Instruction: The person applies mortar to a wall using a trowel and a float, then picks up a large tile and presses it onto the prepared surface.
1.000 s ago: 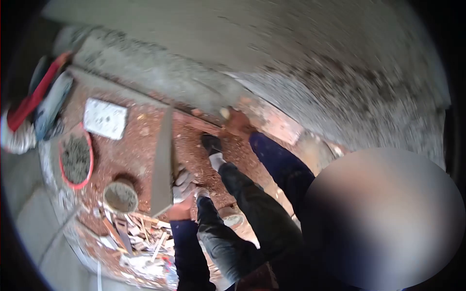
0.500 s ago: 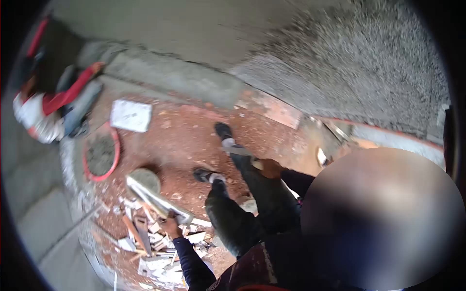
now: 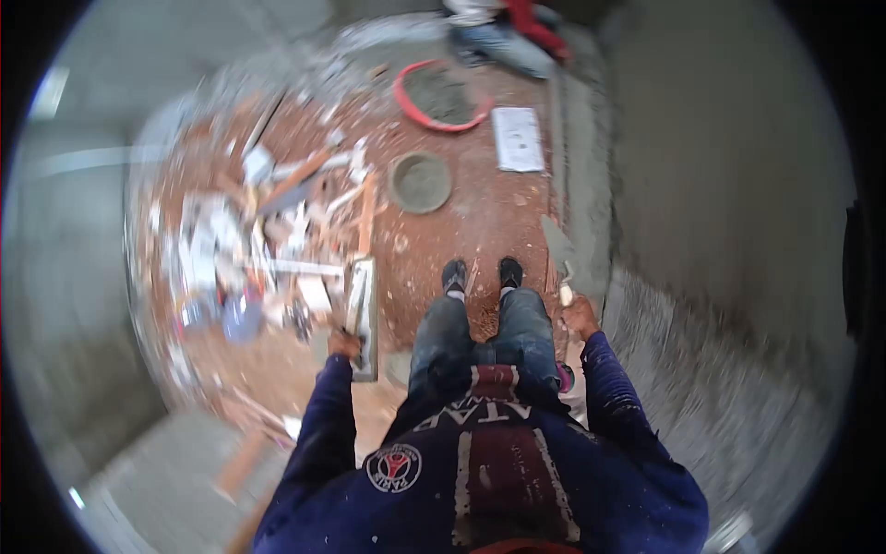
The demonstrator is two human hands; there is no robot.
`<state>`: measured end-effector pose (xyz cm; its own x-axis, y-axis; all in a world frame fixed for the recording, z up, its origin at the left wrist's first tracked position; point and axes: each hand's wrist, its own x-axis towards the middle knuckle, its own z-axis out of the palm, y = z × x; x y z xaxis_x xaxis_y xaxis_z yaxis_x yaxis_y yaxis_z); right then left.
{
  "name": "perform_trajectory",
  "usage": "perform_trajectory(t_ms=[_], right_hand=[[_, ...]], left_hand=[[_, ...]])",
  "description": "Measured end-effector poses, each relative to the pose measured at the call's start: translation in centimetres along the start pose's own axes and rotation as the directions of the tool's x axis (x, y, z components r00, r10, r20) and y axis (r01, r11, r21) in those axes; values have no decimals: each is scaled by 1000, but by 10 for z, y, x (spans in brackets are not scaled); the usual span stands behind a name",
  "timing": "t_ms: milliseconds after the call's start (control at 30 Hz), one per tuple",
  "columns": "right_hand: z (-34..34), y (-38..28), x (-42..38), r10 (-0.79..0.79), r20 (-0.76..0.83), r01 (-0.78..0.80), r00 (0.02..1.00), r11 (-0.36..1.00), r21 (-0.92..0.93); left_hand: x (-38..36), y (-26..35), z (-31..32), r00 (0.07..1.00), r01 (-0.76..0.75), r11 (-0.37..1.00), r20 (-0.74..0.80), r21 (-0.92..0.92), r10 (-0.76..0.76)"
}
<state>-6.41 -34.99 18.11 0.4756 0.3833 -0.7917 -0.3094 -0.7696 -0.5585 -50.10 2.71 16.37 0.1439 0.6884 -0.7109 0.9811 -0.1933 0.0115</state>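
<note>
While I stood on the red floor (image 3: pixel 480 212), my left hand (image 3: pixel 343 343) was clamped on the metal straightedge (image 3: pixel 362 309) and my right hand (image 3: pixel 580 316) on the trowel (image 3: pixel 559 251), both held low beside my legs.

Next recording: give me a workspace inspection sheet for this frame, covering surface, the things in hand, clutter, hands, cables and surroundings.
Surface: reddish dirt floor, strewn with mortar bits.
Things in hand: long metal straightedge in the left hand; trowel in the right hand, blade pointing ahead.
Clutter: pile of broken tile and wood scraps to the left; round mortar pan; red-rimmed basin; pale slab.
Hands: both closed around their tools, arms hanging at the sides.
Cables: nothing seen.
Surroundings: rough plastered wall on the right; another person crouched at the far end; the view is blurred at the edges.
</note>
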Motion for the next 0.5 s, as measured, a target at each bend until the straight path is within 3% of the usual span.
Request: perform_trajectory(t_ms=[67,100,133,200,300,400,433,500], right_hand=[[-14,-43,-2,-14,11,15,1000,998,-69],[-16,-66,-11,-122,5,121,993,981,-154],[-23,-60,-1,-130,96,148,987,966,-214],[-46,-50,35,67,185,-17,980,966,-257],[-79,-38,70,113,239,17,964,875,-484],[-86,-68,70,204,233,-39,951,825,-564],[-93,-76,85,208,236,-34,949,813,-582],[-110,-77,96,116,528,98,841,928,-360]], left_hand=[[-55,-2,14,992,119,970,-9,-212,-124],[-79,-1,28,978,187,937,-34,-295,-205],[-95,-9,57,970,220,931,-40,-290,-241],[-143,4,79,917,326,812,-47,-484,-396],[-202,15,152,864,420,739,-16,-527,-503],[-255,34,209,833,429,636,9,-641,-553],[-269,48,219,793,467,582,25,-666,-609],[-299,59,254,727,543,508,72,-669,-683]])
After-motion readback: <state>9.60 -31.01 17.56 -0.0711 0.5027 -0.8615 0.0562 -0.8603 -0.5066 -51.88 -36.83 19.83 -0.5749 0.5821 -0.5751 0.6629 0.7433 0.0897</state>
